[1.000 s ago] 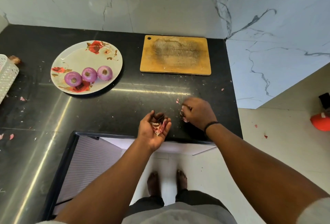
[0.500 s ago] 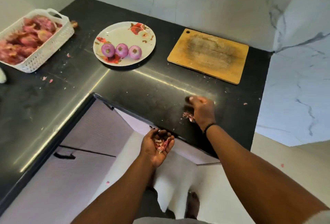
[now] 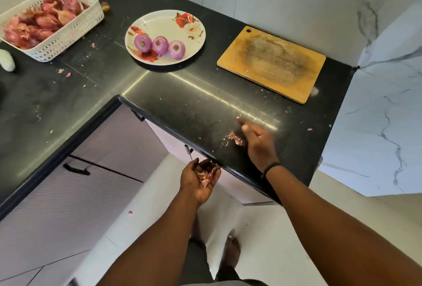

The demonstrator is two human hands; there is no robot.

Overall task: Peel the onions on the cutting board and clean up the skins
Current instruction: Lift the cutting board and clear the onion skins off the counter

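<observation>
Three peeled purple onions (image 3: 159, 45) lie side by side on a flowered white plate (image 3: 164, 17). The wooden cutting board (image 3: 271, 63) to its right is bare. My left hand (image 3: 193, 185) is cupped palm up just below the black counter's front edge, with onion skins (image 3: 205, 177) lying in its curled fingers. On the counter above it, my right hand (image 3: 258, 144) is blurred and rests on its side next to a small pile of skin scraps (image 3: 234, 138) near the edge.
A white basket (image 3: 68, 34) full of unpeeled red onions stands at the far left. Small skin bits (image 3: 64, 72) are scattered over the black counter (image 3: 159, 107), and one lies on the floor (image 3: 130, 212). Cabinet doors sit under the counter's inner corner.
The view has swung left and back, bringing the basket into sight. My left hand dropped from counter level to below the edge. My right hand has drawn the scraps closer to the edge.
</observation>
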